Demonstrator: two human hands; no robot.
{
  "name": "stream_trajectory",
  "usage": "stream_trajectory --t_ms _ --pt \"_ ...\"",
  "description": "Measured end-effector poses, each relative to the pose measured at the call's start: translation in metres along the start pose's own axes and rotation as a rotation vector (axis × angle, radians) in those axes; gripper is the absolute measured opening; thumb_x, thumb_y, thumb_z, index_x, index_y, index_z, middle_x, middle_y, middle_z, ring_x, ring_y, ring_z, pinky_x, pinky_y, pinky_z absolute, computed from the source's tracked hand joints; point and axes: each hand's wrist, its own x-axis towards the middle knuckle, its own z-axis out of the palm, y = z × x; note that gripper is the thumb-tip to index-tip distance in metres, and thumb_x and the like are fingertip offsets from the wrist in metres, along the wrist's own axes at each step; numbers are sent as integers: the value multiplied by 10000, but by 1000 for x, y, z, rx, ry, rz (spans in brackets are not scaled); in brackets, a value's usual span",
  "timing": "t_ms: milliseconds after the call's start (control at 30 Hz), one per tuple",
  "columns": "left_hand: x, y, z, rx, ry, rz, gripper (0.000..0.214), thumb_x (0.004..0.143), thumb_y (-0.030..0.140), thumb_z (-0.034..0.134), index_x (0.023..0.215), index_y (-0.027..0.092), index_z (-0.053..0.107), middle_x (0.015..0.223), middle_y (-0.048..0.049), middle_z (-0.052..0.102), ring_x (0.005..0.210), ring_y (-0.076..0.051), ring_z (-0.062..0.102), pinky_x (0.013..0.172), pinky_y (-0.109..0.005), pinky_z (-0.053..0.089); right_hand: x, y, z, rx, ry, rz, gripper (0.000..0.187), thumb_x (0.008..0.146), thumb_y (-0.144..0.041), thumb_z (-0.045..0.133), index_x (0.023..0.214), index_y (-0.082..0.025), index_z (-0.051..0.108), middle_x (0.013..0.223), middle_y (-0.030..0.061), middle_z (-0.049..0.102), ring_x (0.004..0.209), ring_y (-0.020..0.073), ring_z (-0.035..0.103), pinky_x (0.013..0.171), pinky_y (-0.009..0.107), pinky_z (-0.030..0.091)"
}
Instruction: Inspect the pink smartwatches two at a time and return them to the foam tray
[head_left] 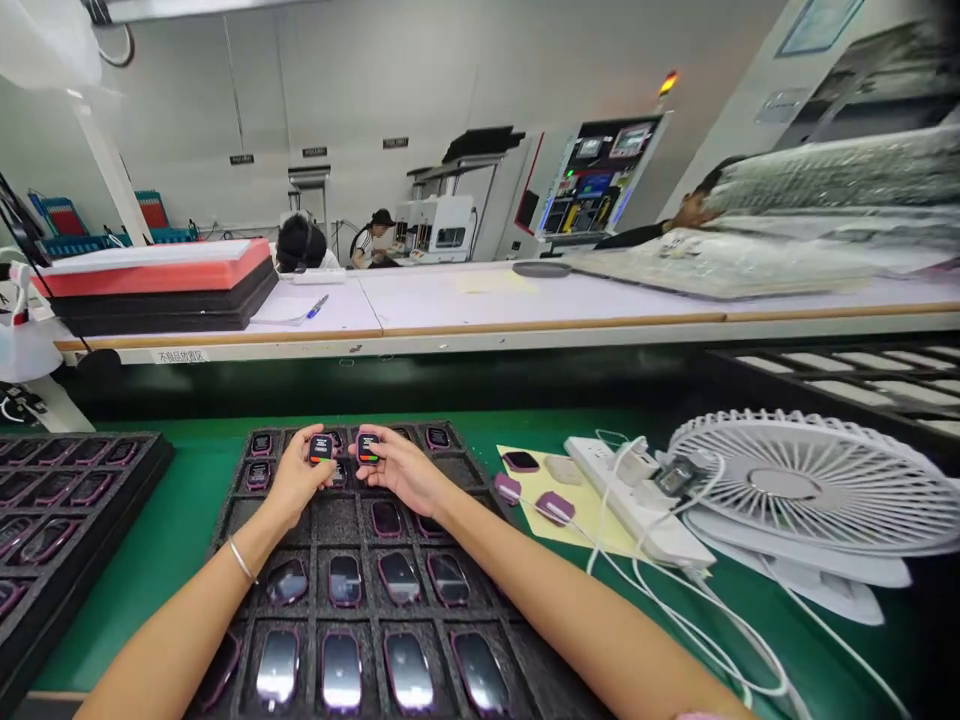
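My left hand (296, 475) is closed on a smartwatch body (321, 448) whose lit screen shows white text and a coloured bar. In my right hand (401, 465) a second smartwatch body (368, 448), also lit with text and a red and green bar, is gripped by its edge. Both hands are over the far part of a black foam tray (315, 530). Several purple-edged watch bodies lie in its compartments, such as a dark-screened watch body (345, 580) in a middle row. The text is too small to read.
Another foam tray (154, 490) with watch bodies is at left. On the right are purple charging pads (555, 507) on yellow paper (577, 535), a white power strip (637, 500), loose cables and a white fan (787, 490). A raised shelf (450, 300) spans the back; people sit beyond.
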Motion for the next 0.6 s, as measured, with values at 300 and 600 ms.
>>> stream_trajectory --t_ms 300,600 --pt "-11 9 2 -121 -79 -73 646 643 171 653 1272 170 504 873 -8 652 630 -112 649 615 -238 500 -10 1 2 -12 -37 -48 426 669 -122 681 1076 -202 587 980 52 730 641 149 690 609 262 503" --pt "-14 10 2 -153 -97 -60 468 651 160 664 1104 193 551 994 -9 621 659 -109 671 648 -248 528 -20 -1 10 -103 -94 -107 437 686 -90 652 1098 -217 582 914 7 687 695 148 692 684 282 511"
